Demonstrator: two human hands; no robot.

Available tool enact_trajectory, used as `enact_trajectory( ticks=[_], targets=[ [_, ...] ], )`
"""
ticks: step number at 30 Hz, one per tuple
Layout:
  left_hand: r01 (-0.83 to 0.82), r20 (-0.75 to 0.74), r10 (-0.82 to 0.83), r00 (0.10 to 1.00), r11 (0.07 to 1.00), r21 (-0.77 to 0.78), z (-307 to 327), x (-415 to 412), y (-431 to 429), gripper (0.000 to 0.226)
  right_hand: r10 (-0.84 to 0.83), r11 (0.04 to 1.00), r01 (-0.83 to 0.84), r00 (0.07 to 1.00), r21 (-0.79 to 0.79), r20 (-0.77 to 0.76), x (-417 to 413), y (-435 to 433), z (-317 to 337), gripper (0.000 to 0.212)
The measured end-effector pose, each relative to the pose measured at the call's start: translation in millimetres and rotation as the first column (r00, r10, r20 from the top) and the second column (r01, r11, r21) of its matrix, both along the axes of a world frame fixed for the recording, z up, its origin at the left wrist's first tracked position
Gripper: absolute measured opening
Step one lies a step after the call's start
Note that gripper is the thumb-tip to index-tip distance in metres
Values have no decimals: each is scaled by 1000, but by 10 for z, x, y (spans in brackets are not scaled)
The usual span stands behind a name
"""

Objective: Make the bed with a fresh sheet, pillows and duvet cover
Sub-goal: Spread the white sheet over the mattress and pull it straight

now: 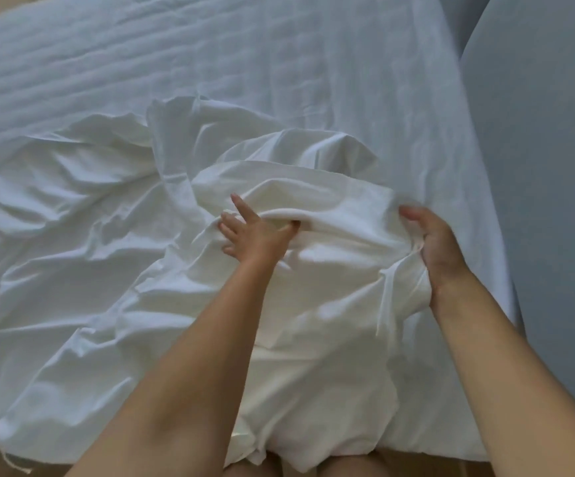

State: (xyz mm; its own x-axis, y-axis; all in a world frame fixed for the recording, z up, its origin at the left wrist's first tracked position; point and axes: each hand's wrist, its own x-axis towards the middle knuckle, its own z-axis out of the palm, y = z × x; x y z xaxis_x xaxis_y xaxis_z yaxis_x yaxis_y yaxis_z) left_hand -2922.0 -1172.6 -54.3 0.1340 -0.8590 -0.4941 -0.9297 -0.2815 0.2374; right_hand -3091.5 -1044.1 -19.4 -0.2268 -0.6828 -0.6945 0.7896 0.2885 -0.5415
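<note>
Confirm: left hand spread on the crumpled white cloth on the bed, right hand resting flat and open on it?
Not quite. The right hand isn't flat and open: its fingers are curled round a bunched fold of the crumpled white cloth, as the head view shows. The rest holds: the left hand lies with fingers spread on that cloth on the bed.

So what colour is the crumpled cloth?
The cloth is plain white, no pattern; the head view shows it.

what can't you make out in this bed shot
Head view:
- Thumb tip of left hand: tucked under a fold of the white cloth.
- Fingertips of right hand: motion-blurred.
- Sheet or duvet cover: crumpling hides any opening.
- Far corners of the bed: cut off by frame edges.
</note>
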Motion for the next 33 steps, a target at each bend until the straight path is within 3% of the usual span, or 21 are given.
enact_trajectory(
  ticks=[2,4,7,9,13,16,19,22,24,26,28,31,33],
  targets=[
    [16,23,-17,1000,999,44,-94,-6,-59,117,214,976,-215,976,21,28,57,-83,-30,41],
    [86,95,-92,991,995,59,-147,56,-112,110,414,907,-407,909,106,-50,108,-149,-107,51],
    [152,170,-164,972,985,82,-178,282,-201,104,673,739,-618,700,268,-241,279,-270,-141,45],
    [186,138,-199,970,977,104,-199,409,-210,97,734,679,-617,567,397,-374,434,-409,-244,64],
    [222,66,-224,972,974,40,-252,528,-145,86,735,670,-418,254,614,-629,782,-857,-448,105],
    [233,11,-232,973,973,-7,-299,597,-139,80,752,634,-452,176,627,-635,991,-1205,-631,116],
    [293,-2,-293,956,955,-41,-324,696,-125,72,791,589,-541,232,600,-567,1210,-1399,-768,96],
    [366,-28,-367,930,930,-34,-334,882,-137,61,744,652,-622,413,435,-525,1367,-1403,-826,40],
    [342,-9,-343,939,936,-79,-324,1094,-230,47,590,803,-468,539,369,-601,1265,-1306,-853,19],
    [218,56,-213,975,967,-129,-294,1331,-383,35,282,949,-85,659,304,-697,1004,-1093,-877,21],
    [101,153,-78,985,984,-148,-252,1483,-524,34,35,929,253,666,270,-745,724,-810,-863,17],
    [73,250,-33,968,986,-149,-213,1292,-562,47,69,917,247,675,313,-735,615,-468,-822,9],
    [237,270,-188,944,958,-163,-217,951,-450,63,100,933,190,680,306,-726,660,-391,-803,6]
  ],
)
